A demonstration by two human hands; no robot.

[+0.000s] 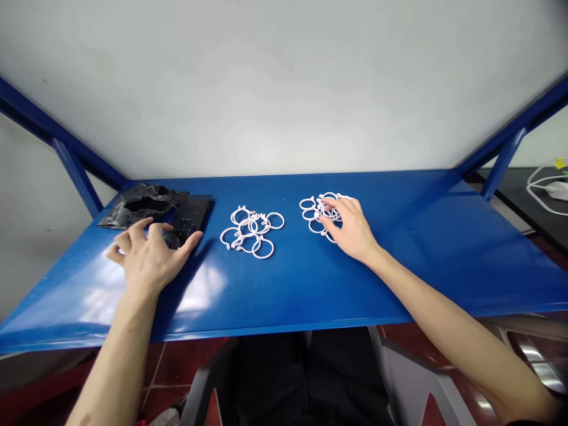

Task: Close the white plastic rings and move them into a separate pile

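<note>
My left hand (pixel 148 251) spreads its fingers over the near end of a flat black box (pixel 190 216) on the blue table's left side. The thumb lies along the box's right edge; whether the fingers press on it I cannot tell. Over a pile of white plastic curtain rings (pixel 309 205) to the right, my right hand (pixel 350 228) reaches with thumb and index finger apart, and it partly hides them. Between the hands lies a second group of white curtain rings (pixel 265 247), several overlapping, with small knobs at their openings.
A crumpled black plastic bag (pixel 133 204) lies behind my left hand. The blue table (pixel 284 296) has a frame with slanted braces (pixel 506 163) at both sides and a pale wall behind. A white cable (pixel 539 198) rests on a dark surface at far right.
</note>
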